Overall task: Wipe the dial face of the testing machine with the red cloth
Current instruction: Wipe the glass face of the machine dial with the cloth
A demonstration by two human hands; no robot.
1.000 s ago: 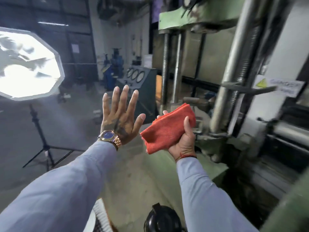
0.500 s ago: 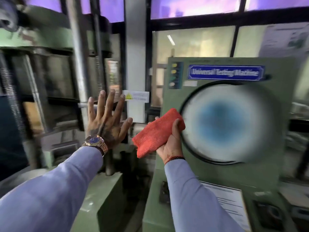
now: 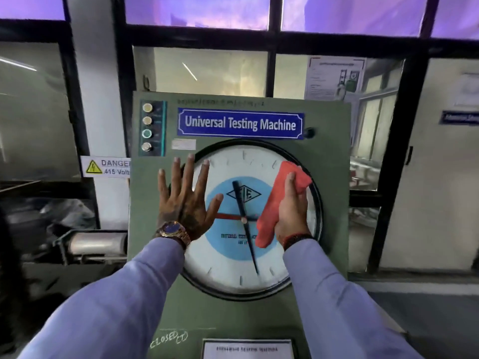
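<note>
The round dial face (image 3: 228, 265) has a white rim, a blue centre and a black needle, set in the green panel of the testing machine (image 3: 329, 156). My right hand (image 3: 291, 216) grips the folded red cloth (image 3: 272, 211) in front of the right half of the dial; I cannot tell whether it touches the glass. My left hand (image 3: 188, 198) is open with fingers spread, in front of the dial's left edge and the green panel. A gold watch sits on the left wrist. Both sleeves are light blue.
A blue "Universal Testing Machine" plate (image 3: 239, 123) sits above the dial, with a column of round buttons (image 3: 147, 126) at its left. A danger 415 volt sign (image 3: 105, 165) hangs on the left pillar. Glass windows (image 3: 212, 71) stand behind the machine. A notice plate (image 3: 247, 349) sits below the dial.
The view swung right from the load frame to face the dial panel. Both hands moved forward onto the dial area, the right one carrying the red cloth to the dial's right side.
</note>
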